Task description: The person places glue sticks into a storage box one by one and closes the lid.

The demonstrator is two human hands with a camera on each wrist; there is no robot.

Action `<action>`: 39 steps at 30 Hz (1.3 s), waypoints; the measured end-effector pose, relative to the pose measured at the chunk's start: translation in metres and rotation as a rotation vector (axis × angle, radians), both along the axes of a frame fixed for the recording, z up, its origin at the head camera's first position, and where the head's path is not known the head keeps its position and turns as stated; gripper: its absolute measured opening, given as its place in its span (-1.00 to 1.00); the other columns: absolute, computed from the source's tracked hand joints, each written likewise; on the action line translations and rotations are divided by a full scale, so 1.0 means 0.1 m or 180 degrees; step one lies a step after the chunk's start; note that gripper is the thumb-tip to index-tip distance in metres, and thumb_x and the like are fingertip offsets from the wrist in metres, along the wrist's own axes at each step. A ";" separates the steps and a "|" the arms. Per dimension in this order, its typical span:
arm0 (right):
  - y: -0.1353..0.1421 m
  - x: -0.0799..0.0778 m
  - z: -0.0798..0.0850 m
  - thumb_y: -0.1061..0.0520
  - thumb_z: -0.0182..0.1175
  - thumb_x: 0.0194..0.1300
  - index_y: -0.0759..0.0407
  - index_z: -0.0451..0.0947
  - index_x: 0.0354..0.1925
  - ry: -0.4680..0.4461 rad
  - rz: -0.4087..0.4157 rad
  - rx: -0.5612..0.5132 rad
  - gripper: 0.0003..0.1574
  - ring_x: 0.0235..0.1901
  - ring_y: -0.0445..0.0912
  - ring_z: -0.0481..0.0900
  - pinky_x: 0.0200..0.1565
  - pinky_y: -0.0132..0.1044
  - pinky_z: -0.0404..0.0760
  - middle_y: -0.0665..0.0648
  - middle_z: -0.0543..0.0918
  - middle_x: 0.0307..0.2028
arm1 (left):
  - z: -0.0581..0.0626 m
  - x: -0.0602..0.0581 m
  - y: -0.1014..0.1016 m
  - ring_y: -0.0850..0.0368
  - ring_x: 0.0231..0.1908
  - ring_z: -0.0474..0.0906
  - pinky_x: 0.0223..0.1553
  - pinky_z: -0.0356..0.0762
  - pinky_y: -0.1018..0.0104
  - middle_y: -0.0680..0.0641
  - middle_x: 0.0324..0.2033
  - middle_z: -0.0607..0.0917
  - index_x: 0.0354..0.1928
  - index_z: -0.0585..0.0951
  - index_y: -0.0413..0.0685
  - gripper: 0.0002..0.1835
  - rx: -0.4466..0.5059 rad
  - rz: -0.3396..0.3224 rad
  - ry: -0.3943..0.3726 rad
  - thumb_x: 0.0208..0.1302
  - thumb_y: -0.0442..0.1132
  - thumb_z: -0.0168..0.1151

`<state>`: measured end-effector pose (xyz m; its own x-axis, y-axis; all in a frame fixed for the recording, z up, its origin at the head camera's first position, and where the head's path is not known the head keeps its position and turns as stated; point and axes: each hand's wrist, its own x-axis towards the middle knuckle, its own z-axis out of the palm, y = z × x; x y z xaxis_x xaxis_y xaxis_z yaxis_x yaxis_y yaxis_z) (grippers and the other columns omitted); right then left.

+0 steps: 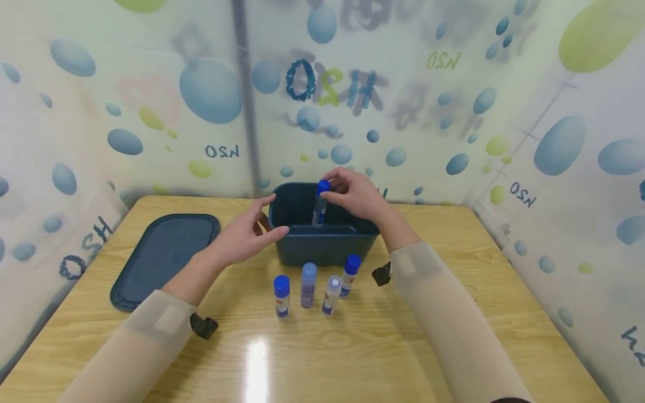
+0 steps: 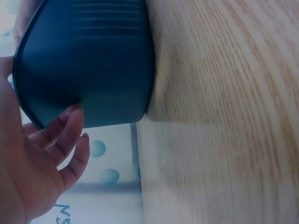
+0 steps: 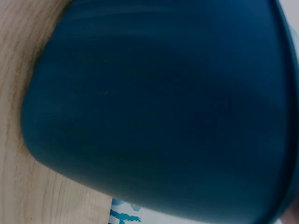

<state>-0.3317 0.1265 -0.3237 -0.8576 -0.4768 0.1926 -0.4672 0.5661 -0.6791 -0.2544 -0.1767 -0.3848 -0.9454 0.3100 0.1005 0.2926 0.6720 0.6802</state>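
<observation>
A dark blue plastic bin stands on the table, its top uncovered. My left hand holds the bin's left end, thumb on the front rim and index finger at the back. In the left wrist view its other fingers curl loosely against the outer wall. My right hand reaches over the bin and pinches a glue stick near its blue cap. The stick is upright, its lower part inside the bin. In the right wrist view the bin wall hides most of the right hand.
Several similar sticks stand before the bin: a blue-capped one, a light-blue one, a clear-capped one and another blue-capped one. A dark lid lies at left. A patterned curtain hangs behind the table.
</observation>
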 end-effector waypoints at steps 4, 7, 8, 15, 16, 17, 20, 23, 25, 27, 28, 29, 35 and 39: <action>-0.05 -0.07 -0.03 -0.01 0.40 0.56 0.12 0.61 0.31 -0.0074 0.0100 0.0132 -0.52 0.11 0.08 0.78 0.25 0.10 0.68 0.21 0.79 0.11 | 0.00 0.00 0.01 0.00 -0.17 0.62 -0.21 0.62 0.18 -0.14 -0.02 0.70 0.79 0.06 0.15 0.04 0.0010 -0.0003 -0.0050 0.51 0.39 0.28; -0.08 -0.13 -0.04 -0.03 0.40 0.56 0.08 0.62 0.30 -0.0127 0.0151 0.0226 -0.54 0.19 0.07 0.76 0.30 0.10 0.67 0.19 0.80 0.15 | 0.00 0.00 0.01 -0.01 -0.15 0.62 -0.21 0.62 0.19 -0.14 0.00 0.70 0.79 0.06 0.17 0.05 0.0015 -0.0002 -0.0089 0.50 0.39 0.28; -0.09 -0.15 -0.04 -0.03 0.40 0.56 0.07 0.62 0.29 -0.0156 0.0179 0.0244 -0.55 0.21 0.07 0.76 0.31 0.10 0.67 0.19 0.80 0.16 | -0.01 0.00 0.01 -0.01 -0.14 0.62 -0.21 0.62 0.19 -0.14 0.00 0.70 0.79 0.06 0.17 0.05 0.0024 -0.0003 -0.0095 0.50 0.39 0.29; -0.11 -0.22 -0.03 0.04 0.43 0.53 0.10 0.65 0.25 -0.0360 0.0376 0.0216 -0.59 0.20 0.08 0.76 0.35 0.08 0.66 0.20 0.80 0.14 | -0.06 0.00 0.04 -0.02 -0.15 0.62 -0.20 0.63 0.16 -0.13 -0.02 0.71 0.79 0.08 0.24 0.02 0.0128 -0.0014 -0.0086 0.50 0.38 0.29; -0.11 -0.23 -0.03 0.04 0.44 0.53 0.10 0.65 0.24 -0.0361 0.0396 0.0212 -0.59 0.19 0.07 0.76 0.35 0.07 0.66 0.19 0.81 0.13 | -0.06 0.00 0.04 -0.02 -0.15 0.62 -0.20 0.63 0.17 -0.13 -0.02 0.71 0.79 0.07 0.25 0.02 0.0139 -0.0025 -0.0088 0.50 0.38 0.29; -0.11 -0.24 -0.05 0.05 0.44 0.52 0.10 0.66 0.24 -0.0358 0.0416 0.0211 -0.59 0.17 0.07 0.77 0.34 0.06 0.67 0.19 0.81 0.12 | -0.06 0.00 0.05 -0.02 -0.15 0.62 -0.20 0.63 0.17 -0.13 -0.02 0.71 0.79 0.07 0.26 0.02 0.0147 -0.0032 -0.0094 0.50 0.39 0.29; -0.13 -0.26 -0.10 0.03 0.45 0.52 0.09 0.69 0.24 -0.0317 0.0476 0.0223 -0.58 0.08 0.04 0.77 0.27 0.00 0.70 0.16 0.81 0.09 | -0.05 0.00 0.04 -0.01 -0.15 0.62 -0.20 0.62 0.16 -0.13 -0.02 0.71 0.79 0.06 0.26 0.02 0.0160 -0.0035 -0.0109 0.50 0.38 0.28; -0.16 -0.29 -0.17 0.02 0.45 0.51 0.08 0.71 0.24 -0.0257 0.0515 0.0215 -0.58 -0.02 0.02 0.74 0.17 -0.07 0.71 0.14 0.80 0.03 | -0.04 -0.01 0.02 -0.02 -0.16 0.63 -0.20 0.62 0.16 -0.12 -0.04 0.72 0.80 0.05 0.26 0.01 0.0156 -0.0024 -0.0112 0.52 0.37 0.28; -0.18 -0.30 -0.19 0.02 0.46 0.51 0.07 0.71 0.24 -0.0215 0.0510 0.0211 -0.59 -0.07 0.01 0.71 0.11 -0.10 0.70 0.14 0.78 -0.02 | -0.02 -0.01 0.00 -0.01 -0.16 0.63 -0.19 0.62 0.16 -0.12 -0.05 0.72 0.80 0.04 0.26 0.01 0.0156 -0.0022 -0.0113 0.53 0.36 0.27; -0.20 -0.32 -0.21 0.04 0.45 0.51 0.06 0.72 0.24 -0.0175 0.0487 0.0215 -0.60 -0.11 0.00 0.70 0.07 -0.13 0.68 0.14 0.77 -0.07 | 0.00 -0.02 0.00 -0.01 -0.17 0.64 -0.19 0.62 0.15 -0.12 -0.05 0.72 0.80 0.03 0.26 0.01 0.0168 -0.0030 -0.0128 0.53 0.36 0.27; -0.20 -0.32 -0.21 0.04 0.44 0.52 0.07 0.72 0.24 -0.0151 0.0476 0.0227 -0.60 -0.12 0.00 0.69 0.05 -0.13 0.67 0.14 0.77 -0.09 | 0.01 -0.02 0.00 -0.02 -0.18 0.65 -0.19 0.62 0.14 -0.12 -0.05 0.72 0.80 0.03 0.26 0.01 0.0170 -0.0031 -0.0137 0.53 0.36 0.27; -0.20 -0.33 -0.21 0.05 0.44 0.52 0.07 0.72 0.24 -0.0137 0.0462 0.0240 -0.60 -0.13 0.00 0.69 0.05 -0.14 0.66 0.14 0.76 -0.11 | 0.01 -0.03 0.00 -0.02 -0.18 0.65 -0.19 0.62 0.14 -0.12 -0.05 0.72 0.80 0.02 0.26 0.01 0.0179 -0.0037 -0.0145 0.54 0.36 0.27; -0.25 -0.32 -0.21 0.07 0.42 0.54 0.11 0.71 0.26 -0.0138 0.0507 0.0251 -0.60 -0.14 0.01 0.70 0.05 -0.12 0.67 0.15 0.77 -0.14 | 0.02 -0.03 0.01 -0.03 -0.19 0.65 -0.19 0.63 0.11 -0.13 -0.06 0.71 0.80 0.02 0.26 0.00 0.0193 -0.0025 -0.0154 0.55 0.33 0.27; -0.27 -0.31 -0.25 0.05 0.40 0.56 0.11 0.70 0.27 -0.0179 0.0543 0.0302 -0.59 -0.13 0.01 0.71 0.06 -0.14 0.69 0.15 0.76 -0.13 | -0.01 -0.03 0.02 -0.03 -0.21 0.64 -0.20 0.62 0.12 -0.13 -0.08 0.71 0.80 0.03 0.25 0.00 0.0200 -0.0014 -0.0144 0.55 0.32 0.28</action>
